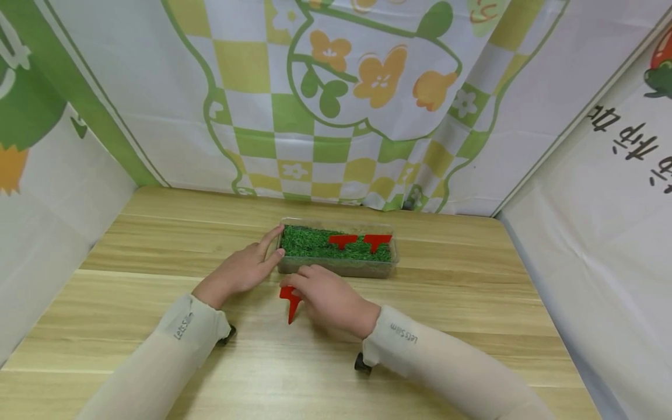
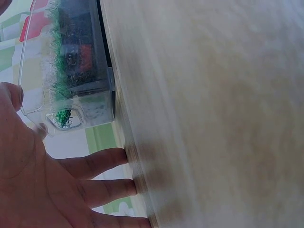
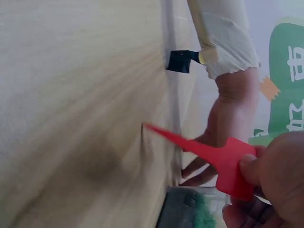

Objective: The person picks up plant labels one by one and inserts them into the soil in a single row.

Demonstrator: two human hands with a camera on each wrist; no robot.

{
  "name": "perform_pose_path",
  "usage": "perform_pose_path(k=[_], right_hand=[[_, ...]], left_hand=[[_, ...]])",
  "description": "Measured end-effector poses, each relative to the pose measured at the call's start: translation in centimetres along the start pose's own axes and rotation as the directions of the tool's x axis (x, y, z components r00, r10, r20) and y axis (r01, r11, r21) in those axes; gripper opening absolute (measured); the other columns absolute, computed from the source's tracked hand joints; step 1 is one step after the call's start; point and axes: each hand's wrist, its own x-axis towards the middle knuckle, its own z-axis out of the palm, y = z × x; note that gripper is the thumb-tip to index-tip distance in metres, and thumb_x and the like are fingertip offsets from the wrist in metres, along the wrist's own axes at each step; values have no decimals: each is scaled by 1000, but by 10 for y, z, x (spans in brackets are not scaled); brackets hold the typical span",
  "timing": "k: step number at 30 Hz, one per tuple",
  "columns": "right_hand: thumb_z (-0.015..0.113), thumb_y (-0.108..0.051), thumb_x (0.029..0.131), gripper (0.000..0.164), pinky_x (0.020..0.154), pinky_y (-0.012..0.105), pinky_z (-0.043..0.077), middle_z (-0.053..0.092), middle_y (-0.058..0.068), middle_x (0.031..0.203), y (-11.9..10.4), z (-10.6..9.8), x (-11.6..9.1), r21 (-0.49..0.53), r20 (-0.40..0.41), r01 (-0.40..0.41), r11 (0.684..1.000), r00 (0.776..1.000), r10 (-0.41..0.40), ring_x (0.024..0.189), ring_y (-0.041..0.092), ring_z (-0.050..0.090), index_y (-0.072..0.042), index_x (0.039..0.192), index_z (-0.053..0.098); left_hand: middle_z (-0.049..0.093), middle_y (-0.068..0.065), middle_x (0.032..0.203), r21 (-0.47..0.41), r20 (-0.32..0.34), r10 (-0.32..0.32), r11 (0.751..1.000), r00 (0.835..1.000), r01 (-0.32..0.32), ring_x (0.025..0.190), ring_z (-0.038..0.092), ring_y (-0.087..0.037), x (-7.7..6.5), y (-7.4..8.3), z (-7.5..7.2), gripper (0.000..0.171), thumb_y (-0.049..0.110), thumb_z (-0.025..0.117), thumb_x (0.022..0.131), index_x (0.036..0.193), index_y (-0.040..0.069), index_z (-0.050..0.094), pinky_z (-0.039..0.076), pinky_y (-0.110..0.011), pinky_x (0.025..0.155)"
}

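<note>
A clear plastic box (image 1: 341, 267) holds green artificial grass (image 1: 307, 240) over a dark layer. Two red T-shaped plant labels, one on the left (image 1: 342, 240) and one on the right (image 1: 377, 240), stand in the grass. My left hand (image 1: 238, 274) touches the box's left end with thumb and index finger; in the left wrist view its other fingers (image 2: 102, 164) extend straight to the tabletop. Before the box, my right hand (image 1: 331, 297) pinches a third red plant label (image 3: 232, 166) by its wide head. That label's pointed stem points down, just above the table in the right wrist view.
The wooden table (image 1: 451, 326) reaches a patterned cloth (image 1: 336, 157) hanging behind the box. White printed sheets enclose the left and right sides. Small black wrist cameras sit under both sleeves, such as the right one (image 1: 362, 363).
</note>
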Motion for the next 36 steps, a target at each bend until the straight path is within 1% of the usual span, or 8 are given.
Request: perform_pose_path(k=[5, 8, 12, 17, 21, 28, 33, 36], right_hand=[[66, -4, 95, 38, 85, 24, 55, 66, -5, 110, 6, -11, 2, -22, -15, -8, 1000, 1000, 8, 99, 14, 63, -19, 130, 64], [65, -5, 96, 34, 81, 24, 56, 67, -4, 108, 10, -18, 2, -27, -34, -18, 999, 999, 17, 97, 14, 64, -20, 127, 66], [63, -7, 98, 31, 80, 24, 55, 67, -4, 105, 16, -30, 5, -37, -65, -25, 999, 998, 23, 94, 13, 64, -20, 125, 67], [61, -1, 97, 35, 75, 23, 53, 65, -4, 100, 24, -45, 9, -17, -103, -30, 999, 994, 28, 88, 12, 62, -21, 125, 67], [61, 3, 95, 38, 71, 23, 53, 64, -4, 99, 31, -54, 12, -7, -145, -37, 999, 989, 36, 88, 13, 65, -20, 124, 67], [59, 4, 95, 36, 75, 25, 54, 66, -3, 100, 41, -65, 16, 18, -216, -36, 999, 976, 39, 90, 14, 65, -19, 122, 69], [59, 2, 97, 35, 80, 28, 55, 67, -2, 101, 46, -69, 20, 40, -236, -44, 998, 970, 52, 95, 16, 64, -19, 123, 69], [56, 1, 98, 34, 83, 29, 55, 67, -1, 103, 49, -70, 21, 80, -257, -41, 996, 964, 60, 97, 17, 63, -17, 123, 69]], left_hand=[[43, -31, 150, 4, -1, -1, 1000, 1000, 1, 135, 40, -56, -1, 1, 0, 65, 57, 23, 107, 162, 36, -4, 36, -72, 103], [42, -32, 150, 3, 3, -1, 1000, 1000, 1, 135, 41, -57, -1, 2, 0, 65, 58, 23, 106, 162, 36, -4, 37, -72, 102], [41, -33, 150, -1, 9, -1, 1000, 1000, 1, 135, 40, -57, -2, 3, -1, 66, 59, 22, 106, 162, 35, -4, 37, -73, 102], [41, -33, 150, -6, 12, 2, 1000, 1000, -2, 135, 39, -57, -2, 3, -2, 65, 56, 24, 107, 162, 35, -3, 35, -73, 103], [40, -33, 151, -2, 19, 0, 1000, 1000, 0, 137, 37, -58, -2, 2, -1, 65, 58, 22, 106, 162, 35, -4, 34, -74, 103], [40, -32, 151, -1, 12, -1, 1000, 1000, 1, 136, 39, -56, -1, 1, -1, 66, 59, 21, 106, 162, 36, -4, 34, -73, 105], [39, -33, 151, 2, 14, -7, 1000, 1000, 7, 136, 39, -56, -1, 1, 0, 65, 59, 21, 106, 161, 37, -5, 33, -73, 106], [41, -33, 150, 2, 17, -7, 1000, 1000, 7, 135, 40, -57, -1, 1, 0, 65, 59, 21, 106, 161, 38, -6, 34, -73, 105]])
